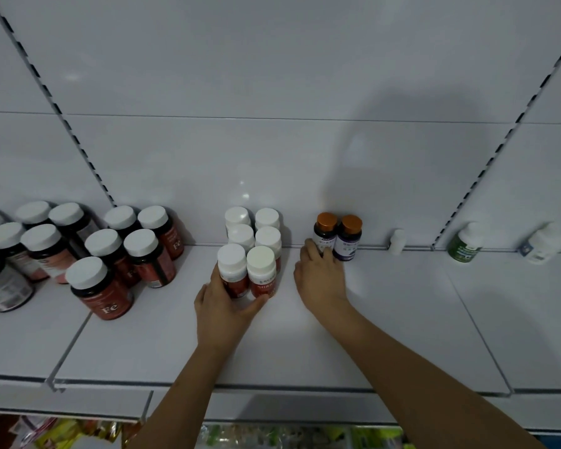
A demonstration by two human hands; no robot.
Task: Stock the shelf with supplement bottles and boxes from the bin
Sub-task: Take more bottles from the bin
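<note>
- Shelf of white panels runs across the view, its back wall white too, with slotted uprights slanting up at either side.
- Left hand wraps the front pair of red-labelled bottles with white caps — fingers on the left one's side, thumb curled under the right one.
- That pair heads a block of six white-capped bottles set in two columns; the other four stand behind, touching, reaching to the back wall.
- Right hand lies palm down on the shelf, its fingertips curled against the base of the left of two dark bottles with orange caps; whether it truly pinches that bottle I cannot tell.
- The second orange-capped bottle, purple label, stands touching its mate, against the back wall.
- Far left, a cluster of larger dark bottles with red labels and white caps; the nearest reads "Fe".
- Right of the orange caps, well apart — a small white bottle, then a green-labelled bottle and a white one with a blue mark.
- Below the shelf edge, coloured packets show, blurred.
</note>
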